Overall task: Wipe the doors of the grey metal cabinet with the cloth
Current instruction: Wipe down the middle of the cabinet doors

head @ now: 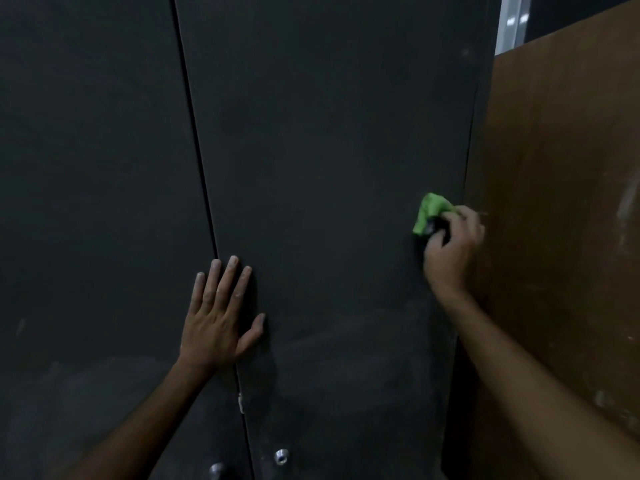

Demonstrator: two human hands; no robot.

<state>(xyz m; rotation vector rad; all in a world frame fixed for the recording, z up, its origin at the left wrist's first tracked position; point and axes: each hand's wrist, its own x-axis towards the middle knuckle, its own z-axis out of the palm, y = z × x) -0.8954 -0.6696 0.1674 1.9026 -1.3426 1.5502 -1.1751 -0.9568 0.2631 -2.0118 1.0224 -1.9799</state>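
Two bare forearms are reaching up from the bottom edge toward the grey cabinet. At the bottom edge of the doors, two small round metal knobs (281, 456) are showing, one on each side of the seam (204, 188) between the doors. The left hand (218, 317) is lying flat against the cabinet, fingers spread apart and gripping nothing, its palm straddling the seam so that the fingertips are resting on the right door (329, 168) and the heel on the left door (90, 168). The right hand (452, 251) is pressing a crumpled green cloth (429, 213) against the right door, close to that door's right edge and about halfway up the visible panel. Its grip is clamped on the cloth: the fingers are curling over the wad, and most of the green fabric is sticking out above and to the left of the fingertips. A brown board (561, 202) is standing just beside the cabinet's right edge, behind the right wrist.
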